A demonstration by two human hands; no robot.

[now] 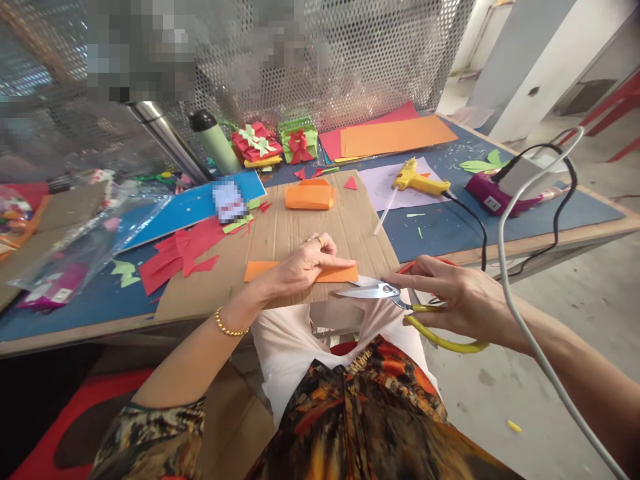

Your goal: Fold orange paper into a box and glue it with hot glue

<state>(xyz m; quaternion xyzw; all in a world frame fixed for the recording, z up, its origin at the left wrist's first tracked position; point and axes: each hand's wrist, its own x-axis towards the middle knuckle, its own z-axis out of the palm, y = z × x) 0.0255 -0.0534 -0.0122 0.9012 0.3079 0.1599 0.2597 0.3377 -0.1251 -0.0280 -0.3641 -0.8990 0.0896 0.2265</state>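
Note:
My left hand [313,263] presses an orange paper strip [263,271] onto the cardboard sheet [280,233], the index finger laid along it and other fingers curled. At the strip's right end are the slightly parted blades of the yellow-handled scissors [367,291]. My right hand [457,293] is wrapped round their handles. Whether the blades touch the paper I cannot tell. A folded orange paper piece [310,197] lies farther back on the cardboard, with a small red triangle [351,183] to its right.
A yellow glue gun [419,179] rests on lilac paper at the right. Beyond it are a purple power strip [493,197] and a white cable [520,267] crossing near my right arm. Red scraps [185,253], a phone [229,201] and a green bottle [215,143] lie or stand leftward.

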